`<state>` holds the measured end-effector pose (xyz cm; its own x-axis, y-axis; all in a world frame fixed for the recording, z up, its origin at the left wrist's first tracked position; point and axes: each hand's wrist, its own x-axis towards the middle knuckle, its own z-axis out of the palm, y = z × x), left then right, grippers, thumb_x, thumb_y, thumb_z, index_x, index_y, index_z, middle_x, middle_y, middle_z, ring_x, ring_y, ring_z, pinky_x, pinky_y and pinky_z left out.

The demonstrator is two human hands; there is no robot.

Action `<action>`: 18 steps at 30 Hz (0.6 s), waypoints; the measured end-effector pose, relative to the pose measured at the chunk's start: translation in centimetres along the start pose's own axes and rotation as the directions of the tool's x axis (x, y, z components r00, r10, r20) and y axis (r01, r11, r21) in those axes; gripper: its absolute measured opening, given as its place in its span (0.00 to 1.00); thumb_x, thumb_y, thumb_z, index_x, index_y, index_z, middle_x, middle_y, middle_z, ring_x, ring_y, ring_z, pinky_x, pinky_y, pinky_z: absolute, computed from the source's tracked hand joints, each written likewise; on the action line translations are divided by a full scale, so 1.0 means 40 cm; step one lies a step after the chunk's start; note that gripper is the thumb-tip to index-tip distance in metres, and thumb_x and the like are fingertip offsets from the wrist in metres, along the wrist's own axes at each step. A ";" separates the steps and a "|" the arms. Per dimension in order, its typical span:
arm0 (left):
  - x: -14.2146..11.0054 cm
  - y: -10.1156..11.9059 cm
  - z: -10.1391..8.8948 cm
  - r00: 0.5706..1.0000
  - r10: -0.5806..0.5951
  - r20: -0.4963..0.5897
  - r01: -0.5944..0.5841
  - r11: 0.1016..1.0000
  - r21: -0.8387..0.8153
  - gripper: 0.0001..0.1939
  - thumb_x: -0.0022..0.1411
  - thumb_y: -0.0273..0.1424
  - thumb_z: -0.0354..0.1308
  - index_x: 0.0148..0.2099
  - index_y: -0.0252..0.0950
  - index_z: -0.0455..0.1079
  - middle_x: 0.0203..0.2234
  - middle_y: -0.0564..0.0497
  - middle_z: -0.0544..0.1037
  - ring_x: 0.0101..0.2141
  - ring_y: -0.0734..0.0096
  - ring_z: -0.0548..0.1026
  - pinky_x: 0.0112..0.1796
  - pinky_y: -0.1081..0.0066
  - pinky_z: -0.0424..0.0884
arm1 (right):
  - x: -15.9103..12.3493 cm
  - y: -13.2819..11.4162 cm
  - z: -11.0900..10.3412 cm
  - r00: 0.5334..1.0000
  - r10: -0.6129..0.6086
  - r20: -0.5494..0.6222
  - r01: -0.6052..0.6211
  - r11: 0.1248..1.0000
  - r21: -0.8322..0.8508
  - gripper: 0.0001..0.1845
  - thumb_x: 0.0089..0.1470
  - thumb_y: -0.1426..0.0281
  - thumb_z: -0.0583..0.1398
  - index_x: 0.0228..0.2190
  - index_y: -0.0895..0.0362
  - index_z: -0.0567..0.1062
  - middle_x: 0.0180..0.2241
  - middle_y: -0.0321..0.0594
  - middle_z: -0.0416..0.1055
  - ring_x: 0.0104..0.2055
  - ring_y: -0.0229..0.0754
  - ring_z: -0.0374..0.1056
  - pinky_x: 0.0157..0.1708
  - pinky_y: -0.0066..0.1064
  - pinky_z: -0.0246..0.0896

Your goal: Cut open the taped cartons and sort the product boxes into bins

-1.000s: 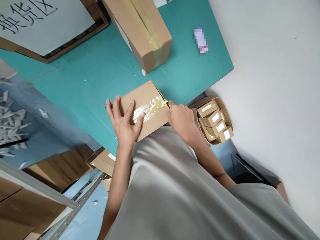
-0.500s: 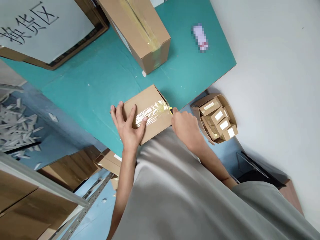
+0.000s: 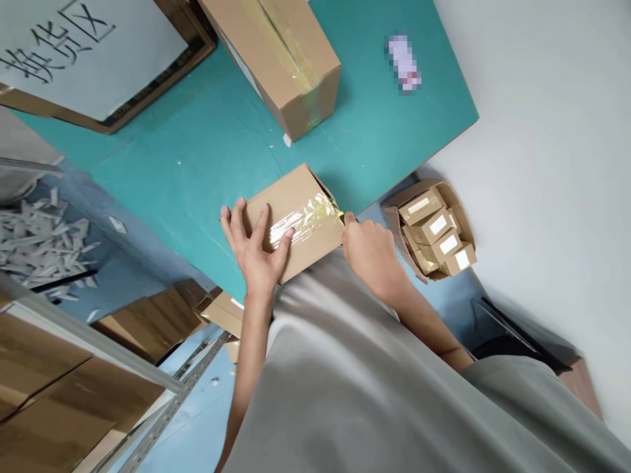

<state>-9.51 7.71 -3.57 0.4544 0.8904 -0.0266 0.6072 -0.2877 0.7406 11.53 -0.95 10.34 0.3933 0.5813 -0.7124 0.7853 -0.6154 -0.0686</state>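
Note:
A small brown cardboard box point(image 3: 288, 192) lies at the near edge of the green table, with shiny clear-yellow tape point(image 3: 315, 213) along its top. My left hand point(image 3: 257, 255) rests on the box's left part, fingers spread and thumb on the tape. At the opposite end, my right hand point(image 3: 373, 255) is closed around a box cutter point(image 3: 341, 217), of which only a bit of yellow and black shows. Its tip is at the taped right edge; the blade itself cannot be made out. A narrow dark gap runs along that edge above the cutter.
A larger taped carton point(image 3: 308, 98) stands farther back on the green table point(image 3: 197, 164). A framed sign point(image 3: 98, 59) is at the upper left, and a blurred pale item point(image 3: 404, 62) lies right. Below the table's right edge, an open carton point(image 3: 387, 210) holds several small boxes. Metal shelving point(image 3: 167, 420) stands left.
The view has shifted slightly. My right hand and the cutter have moved a little at the box's right edge, where the gap looks somewhat wider. My left hand stays on the box.

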 end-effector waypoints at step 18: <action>-0.003 -0.042 -0.004 1.000 0.031 0.000 -0.031 0.999 0.045 0.35 0.70 0.55 0.69 0.74 0.51 0.74 0.82 0.46 0.57 0.83 0.35 0.42 0.79 0.32 0.38 | 0.018 0.096 -0.017 0.991 -0.058 -0.121 0.073 0.990 0.125 0.22 0.81 0.66 0.52 0.66 0.57 0.76 0.40 0.52 0.86 0.46 0.58 0.84 0.46 0.41 0.74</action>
<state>-10.69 8.14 -4.71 0.4733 0.8809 -0.0037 0.6215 -0.3309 0.7101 15.14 -2.51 10.02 0.4024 0.6758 -0.6175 0.7461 -0.6330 -0.2066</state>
